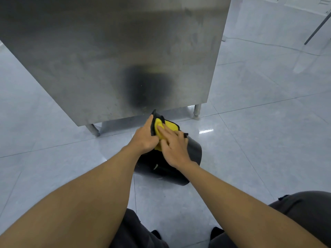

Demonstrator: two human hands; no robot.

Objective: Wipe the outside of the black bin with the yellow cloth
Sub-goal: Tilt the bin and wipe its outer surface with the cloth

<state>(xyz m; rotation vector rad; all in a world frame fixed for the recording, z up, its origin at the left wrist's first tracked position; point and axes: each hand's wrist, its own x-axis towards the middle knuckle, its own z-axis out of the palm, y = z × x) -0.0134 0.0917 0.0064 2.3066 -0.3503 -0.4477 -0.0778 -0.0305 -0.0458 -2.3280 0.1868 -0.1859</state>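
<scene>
The black bin (194, 149) lies tilted on the floor just in front of a steel cabinet, its open end toward me. A yellow cloth (170, 125) with a dark edge sits bunched on the bin's far upper side. My left hand (144, 138) grips the cloth and the bin's far edge from the left. My right hand (174, 147) lies flat, fingers spread, pressing the cloth against the bin's outer wall. Most of the cloth and the bin's top are hidden under both hands.
A stainless steel cabinet (114, 56) on short legs (197, 110) stands directly behind the bin and reflects it. Glossy pale floor tiles (259, 140) stretch all around. A thin cable and a metal leg (317, 27) are at the far right. My knees are at the bottom.
</scene>
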